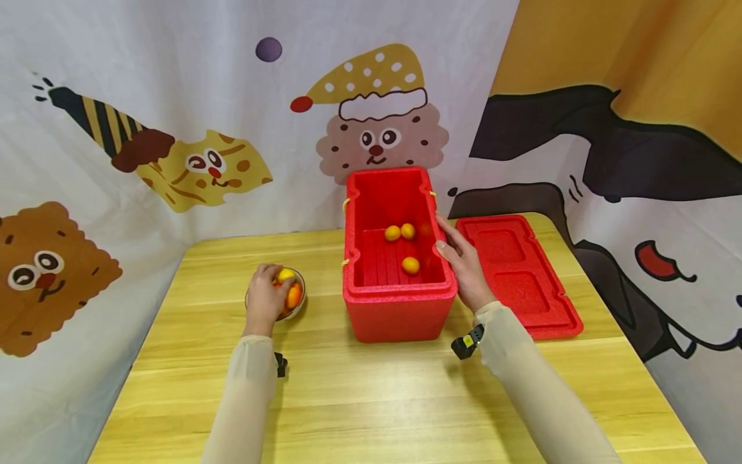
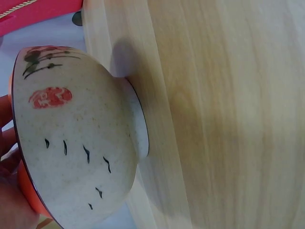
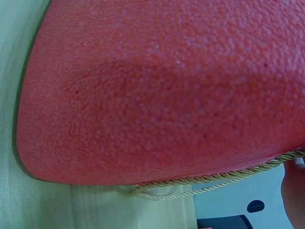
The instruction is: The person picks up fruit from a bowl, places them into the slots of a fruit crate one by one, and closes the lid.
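Observation:
My left hand [image 1: 268, 298] reaches over a small bowl [image 1: 303, 303] of fruit, its thumb and fingers around a yellow fruit [image 1: 286, 276]. An orange fruit [image 1: 294, 296] sits beside the thumb. In the left wrist view the cream ceramic bowl [image 2: 81, 129] shows a red seal mark and dark brush strokes, with fingertips at its rim. My right hand [image 1: 464, 264] holds the right wall of an open red foam box [image 1: 400, 319], thumb on the rim. Inside lie three small orange-yellow fruits, one [image 1: 410, 265] nearer the front, two together farther back.
A red lid [image 1: 522, 277] lies on the wooden table [image 1: 359, 399] to the right of the box. Gold cord [image 3: 228, 174] runs along the box's side. Behind the table hangs a printed cartoon curtain [image 1: 232, 77].

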`<state>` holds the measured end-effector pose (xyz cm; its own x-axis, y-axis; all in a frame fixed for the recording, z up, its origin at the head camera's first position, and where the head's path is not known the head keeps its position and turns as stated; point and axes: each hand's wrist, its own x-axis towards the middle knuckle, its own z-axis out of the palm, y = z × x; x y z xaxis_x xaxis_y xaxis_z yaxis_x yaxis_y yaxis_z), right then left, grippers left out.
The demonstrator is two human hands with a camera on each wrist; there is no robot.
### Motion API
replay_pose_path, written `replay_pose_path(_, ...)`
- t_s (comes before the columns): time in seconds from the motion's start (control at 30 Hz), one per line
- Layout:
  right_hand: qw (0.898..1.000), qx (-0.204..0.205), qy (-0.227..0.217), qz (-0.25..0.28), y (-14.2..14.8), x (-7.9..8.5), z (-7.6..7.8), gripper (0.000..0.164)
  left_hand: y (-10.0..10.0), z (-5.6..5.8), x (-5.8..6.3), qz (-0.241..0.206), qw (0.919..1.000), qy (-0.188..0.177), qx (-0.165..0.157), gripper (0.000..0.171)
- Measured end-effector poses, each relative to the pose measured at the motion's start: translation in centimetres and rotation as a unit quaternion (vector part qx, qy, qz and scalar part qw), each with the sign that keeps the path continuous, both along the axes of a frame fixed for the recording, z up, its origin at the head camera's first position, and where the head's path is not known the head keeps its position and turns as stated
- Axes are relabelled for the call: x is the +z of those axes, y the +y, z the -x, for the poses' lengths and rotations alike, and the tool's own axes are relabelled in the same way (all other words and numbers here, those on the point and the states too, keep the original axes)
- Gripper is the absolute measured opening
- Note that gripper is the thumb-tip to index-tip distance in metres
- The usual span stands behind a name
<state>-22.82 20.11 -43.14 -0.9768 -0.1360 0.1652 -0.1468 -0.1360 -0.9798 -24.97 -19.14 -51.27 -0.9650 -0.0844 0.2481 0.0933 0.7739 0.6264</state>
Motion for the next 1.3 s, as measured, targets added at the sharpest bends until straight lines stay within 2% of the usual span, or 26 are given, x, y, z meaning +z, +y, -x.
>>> replay_pose_path(0.17,1.000,0.001,0.005,0.011,0.2,-1.1,0.8,0.056,-0.1,0.2,0.1,0.001,1.0000,-0.006,0.007,0.039)
replay_pose_path(0.3,1.000,-0.006,0.008,0.016,0.3,-1.9,1.4,0.054,-0.2,0.4,0.2,0.004,1.0000,-0.008,-0.001,0.039)
replay_pose_path(0.67,1.000,-0.002,0.006,0.007,0.2,-1.1,0.9,0.056,-0.3,0.3,0.0,-0.014,0.9999,-0.009,-0.004,0.038)
replay_pose_path(0.83,1.000,-0.010,0.011,0.006,0.5,-1.7,1.4,0.055,-0.3,0.5,0.0,-0.022,0.9997,0.008,-0.007,0.038)
replay_pose_path(0.97,1.000,-0.010,0.015,0.009,0.6,-2.2,1.4,0.054,-0.3,0.4,-0.1,-0.047,0.9984,0.030,-0.014,0.037)
replay_pose_path(1.3,1.000,-0.008,0.014,0.013,0.5,-2.2,1.3,0.053,-1.0,-0.5,-0.2,-0.121,0.9880,0.094,-0.022,0.033)
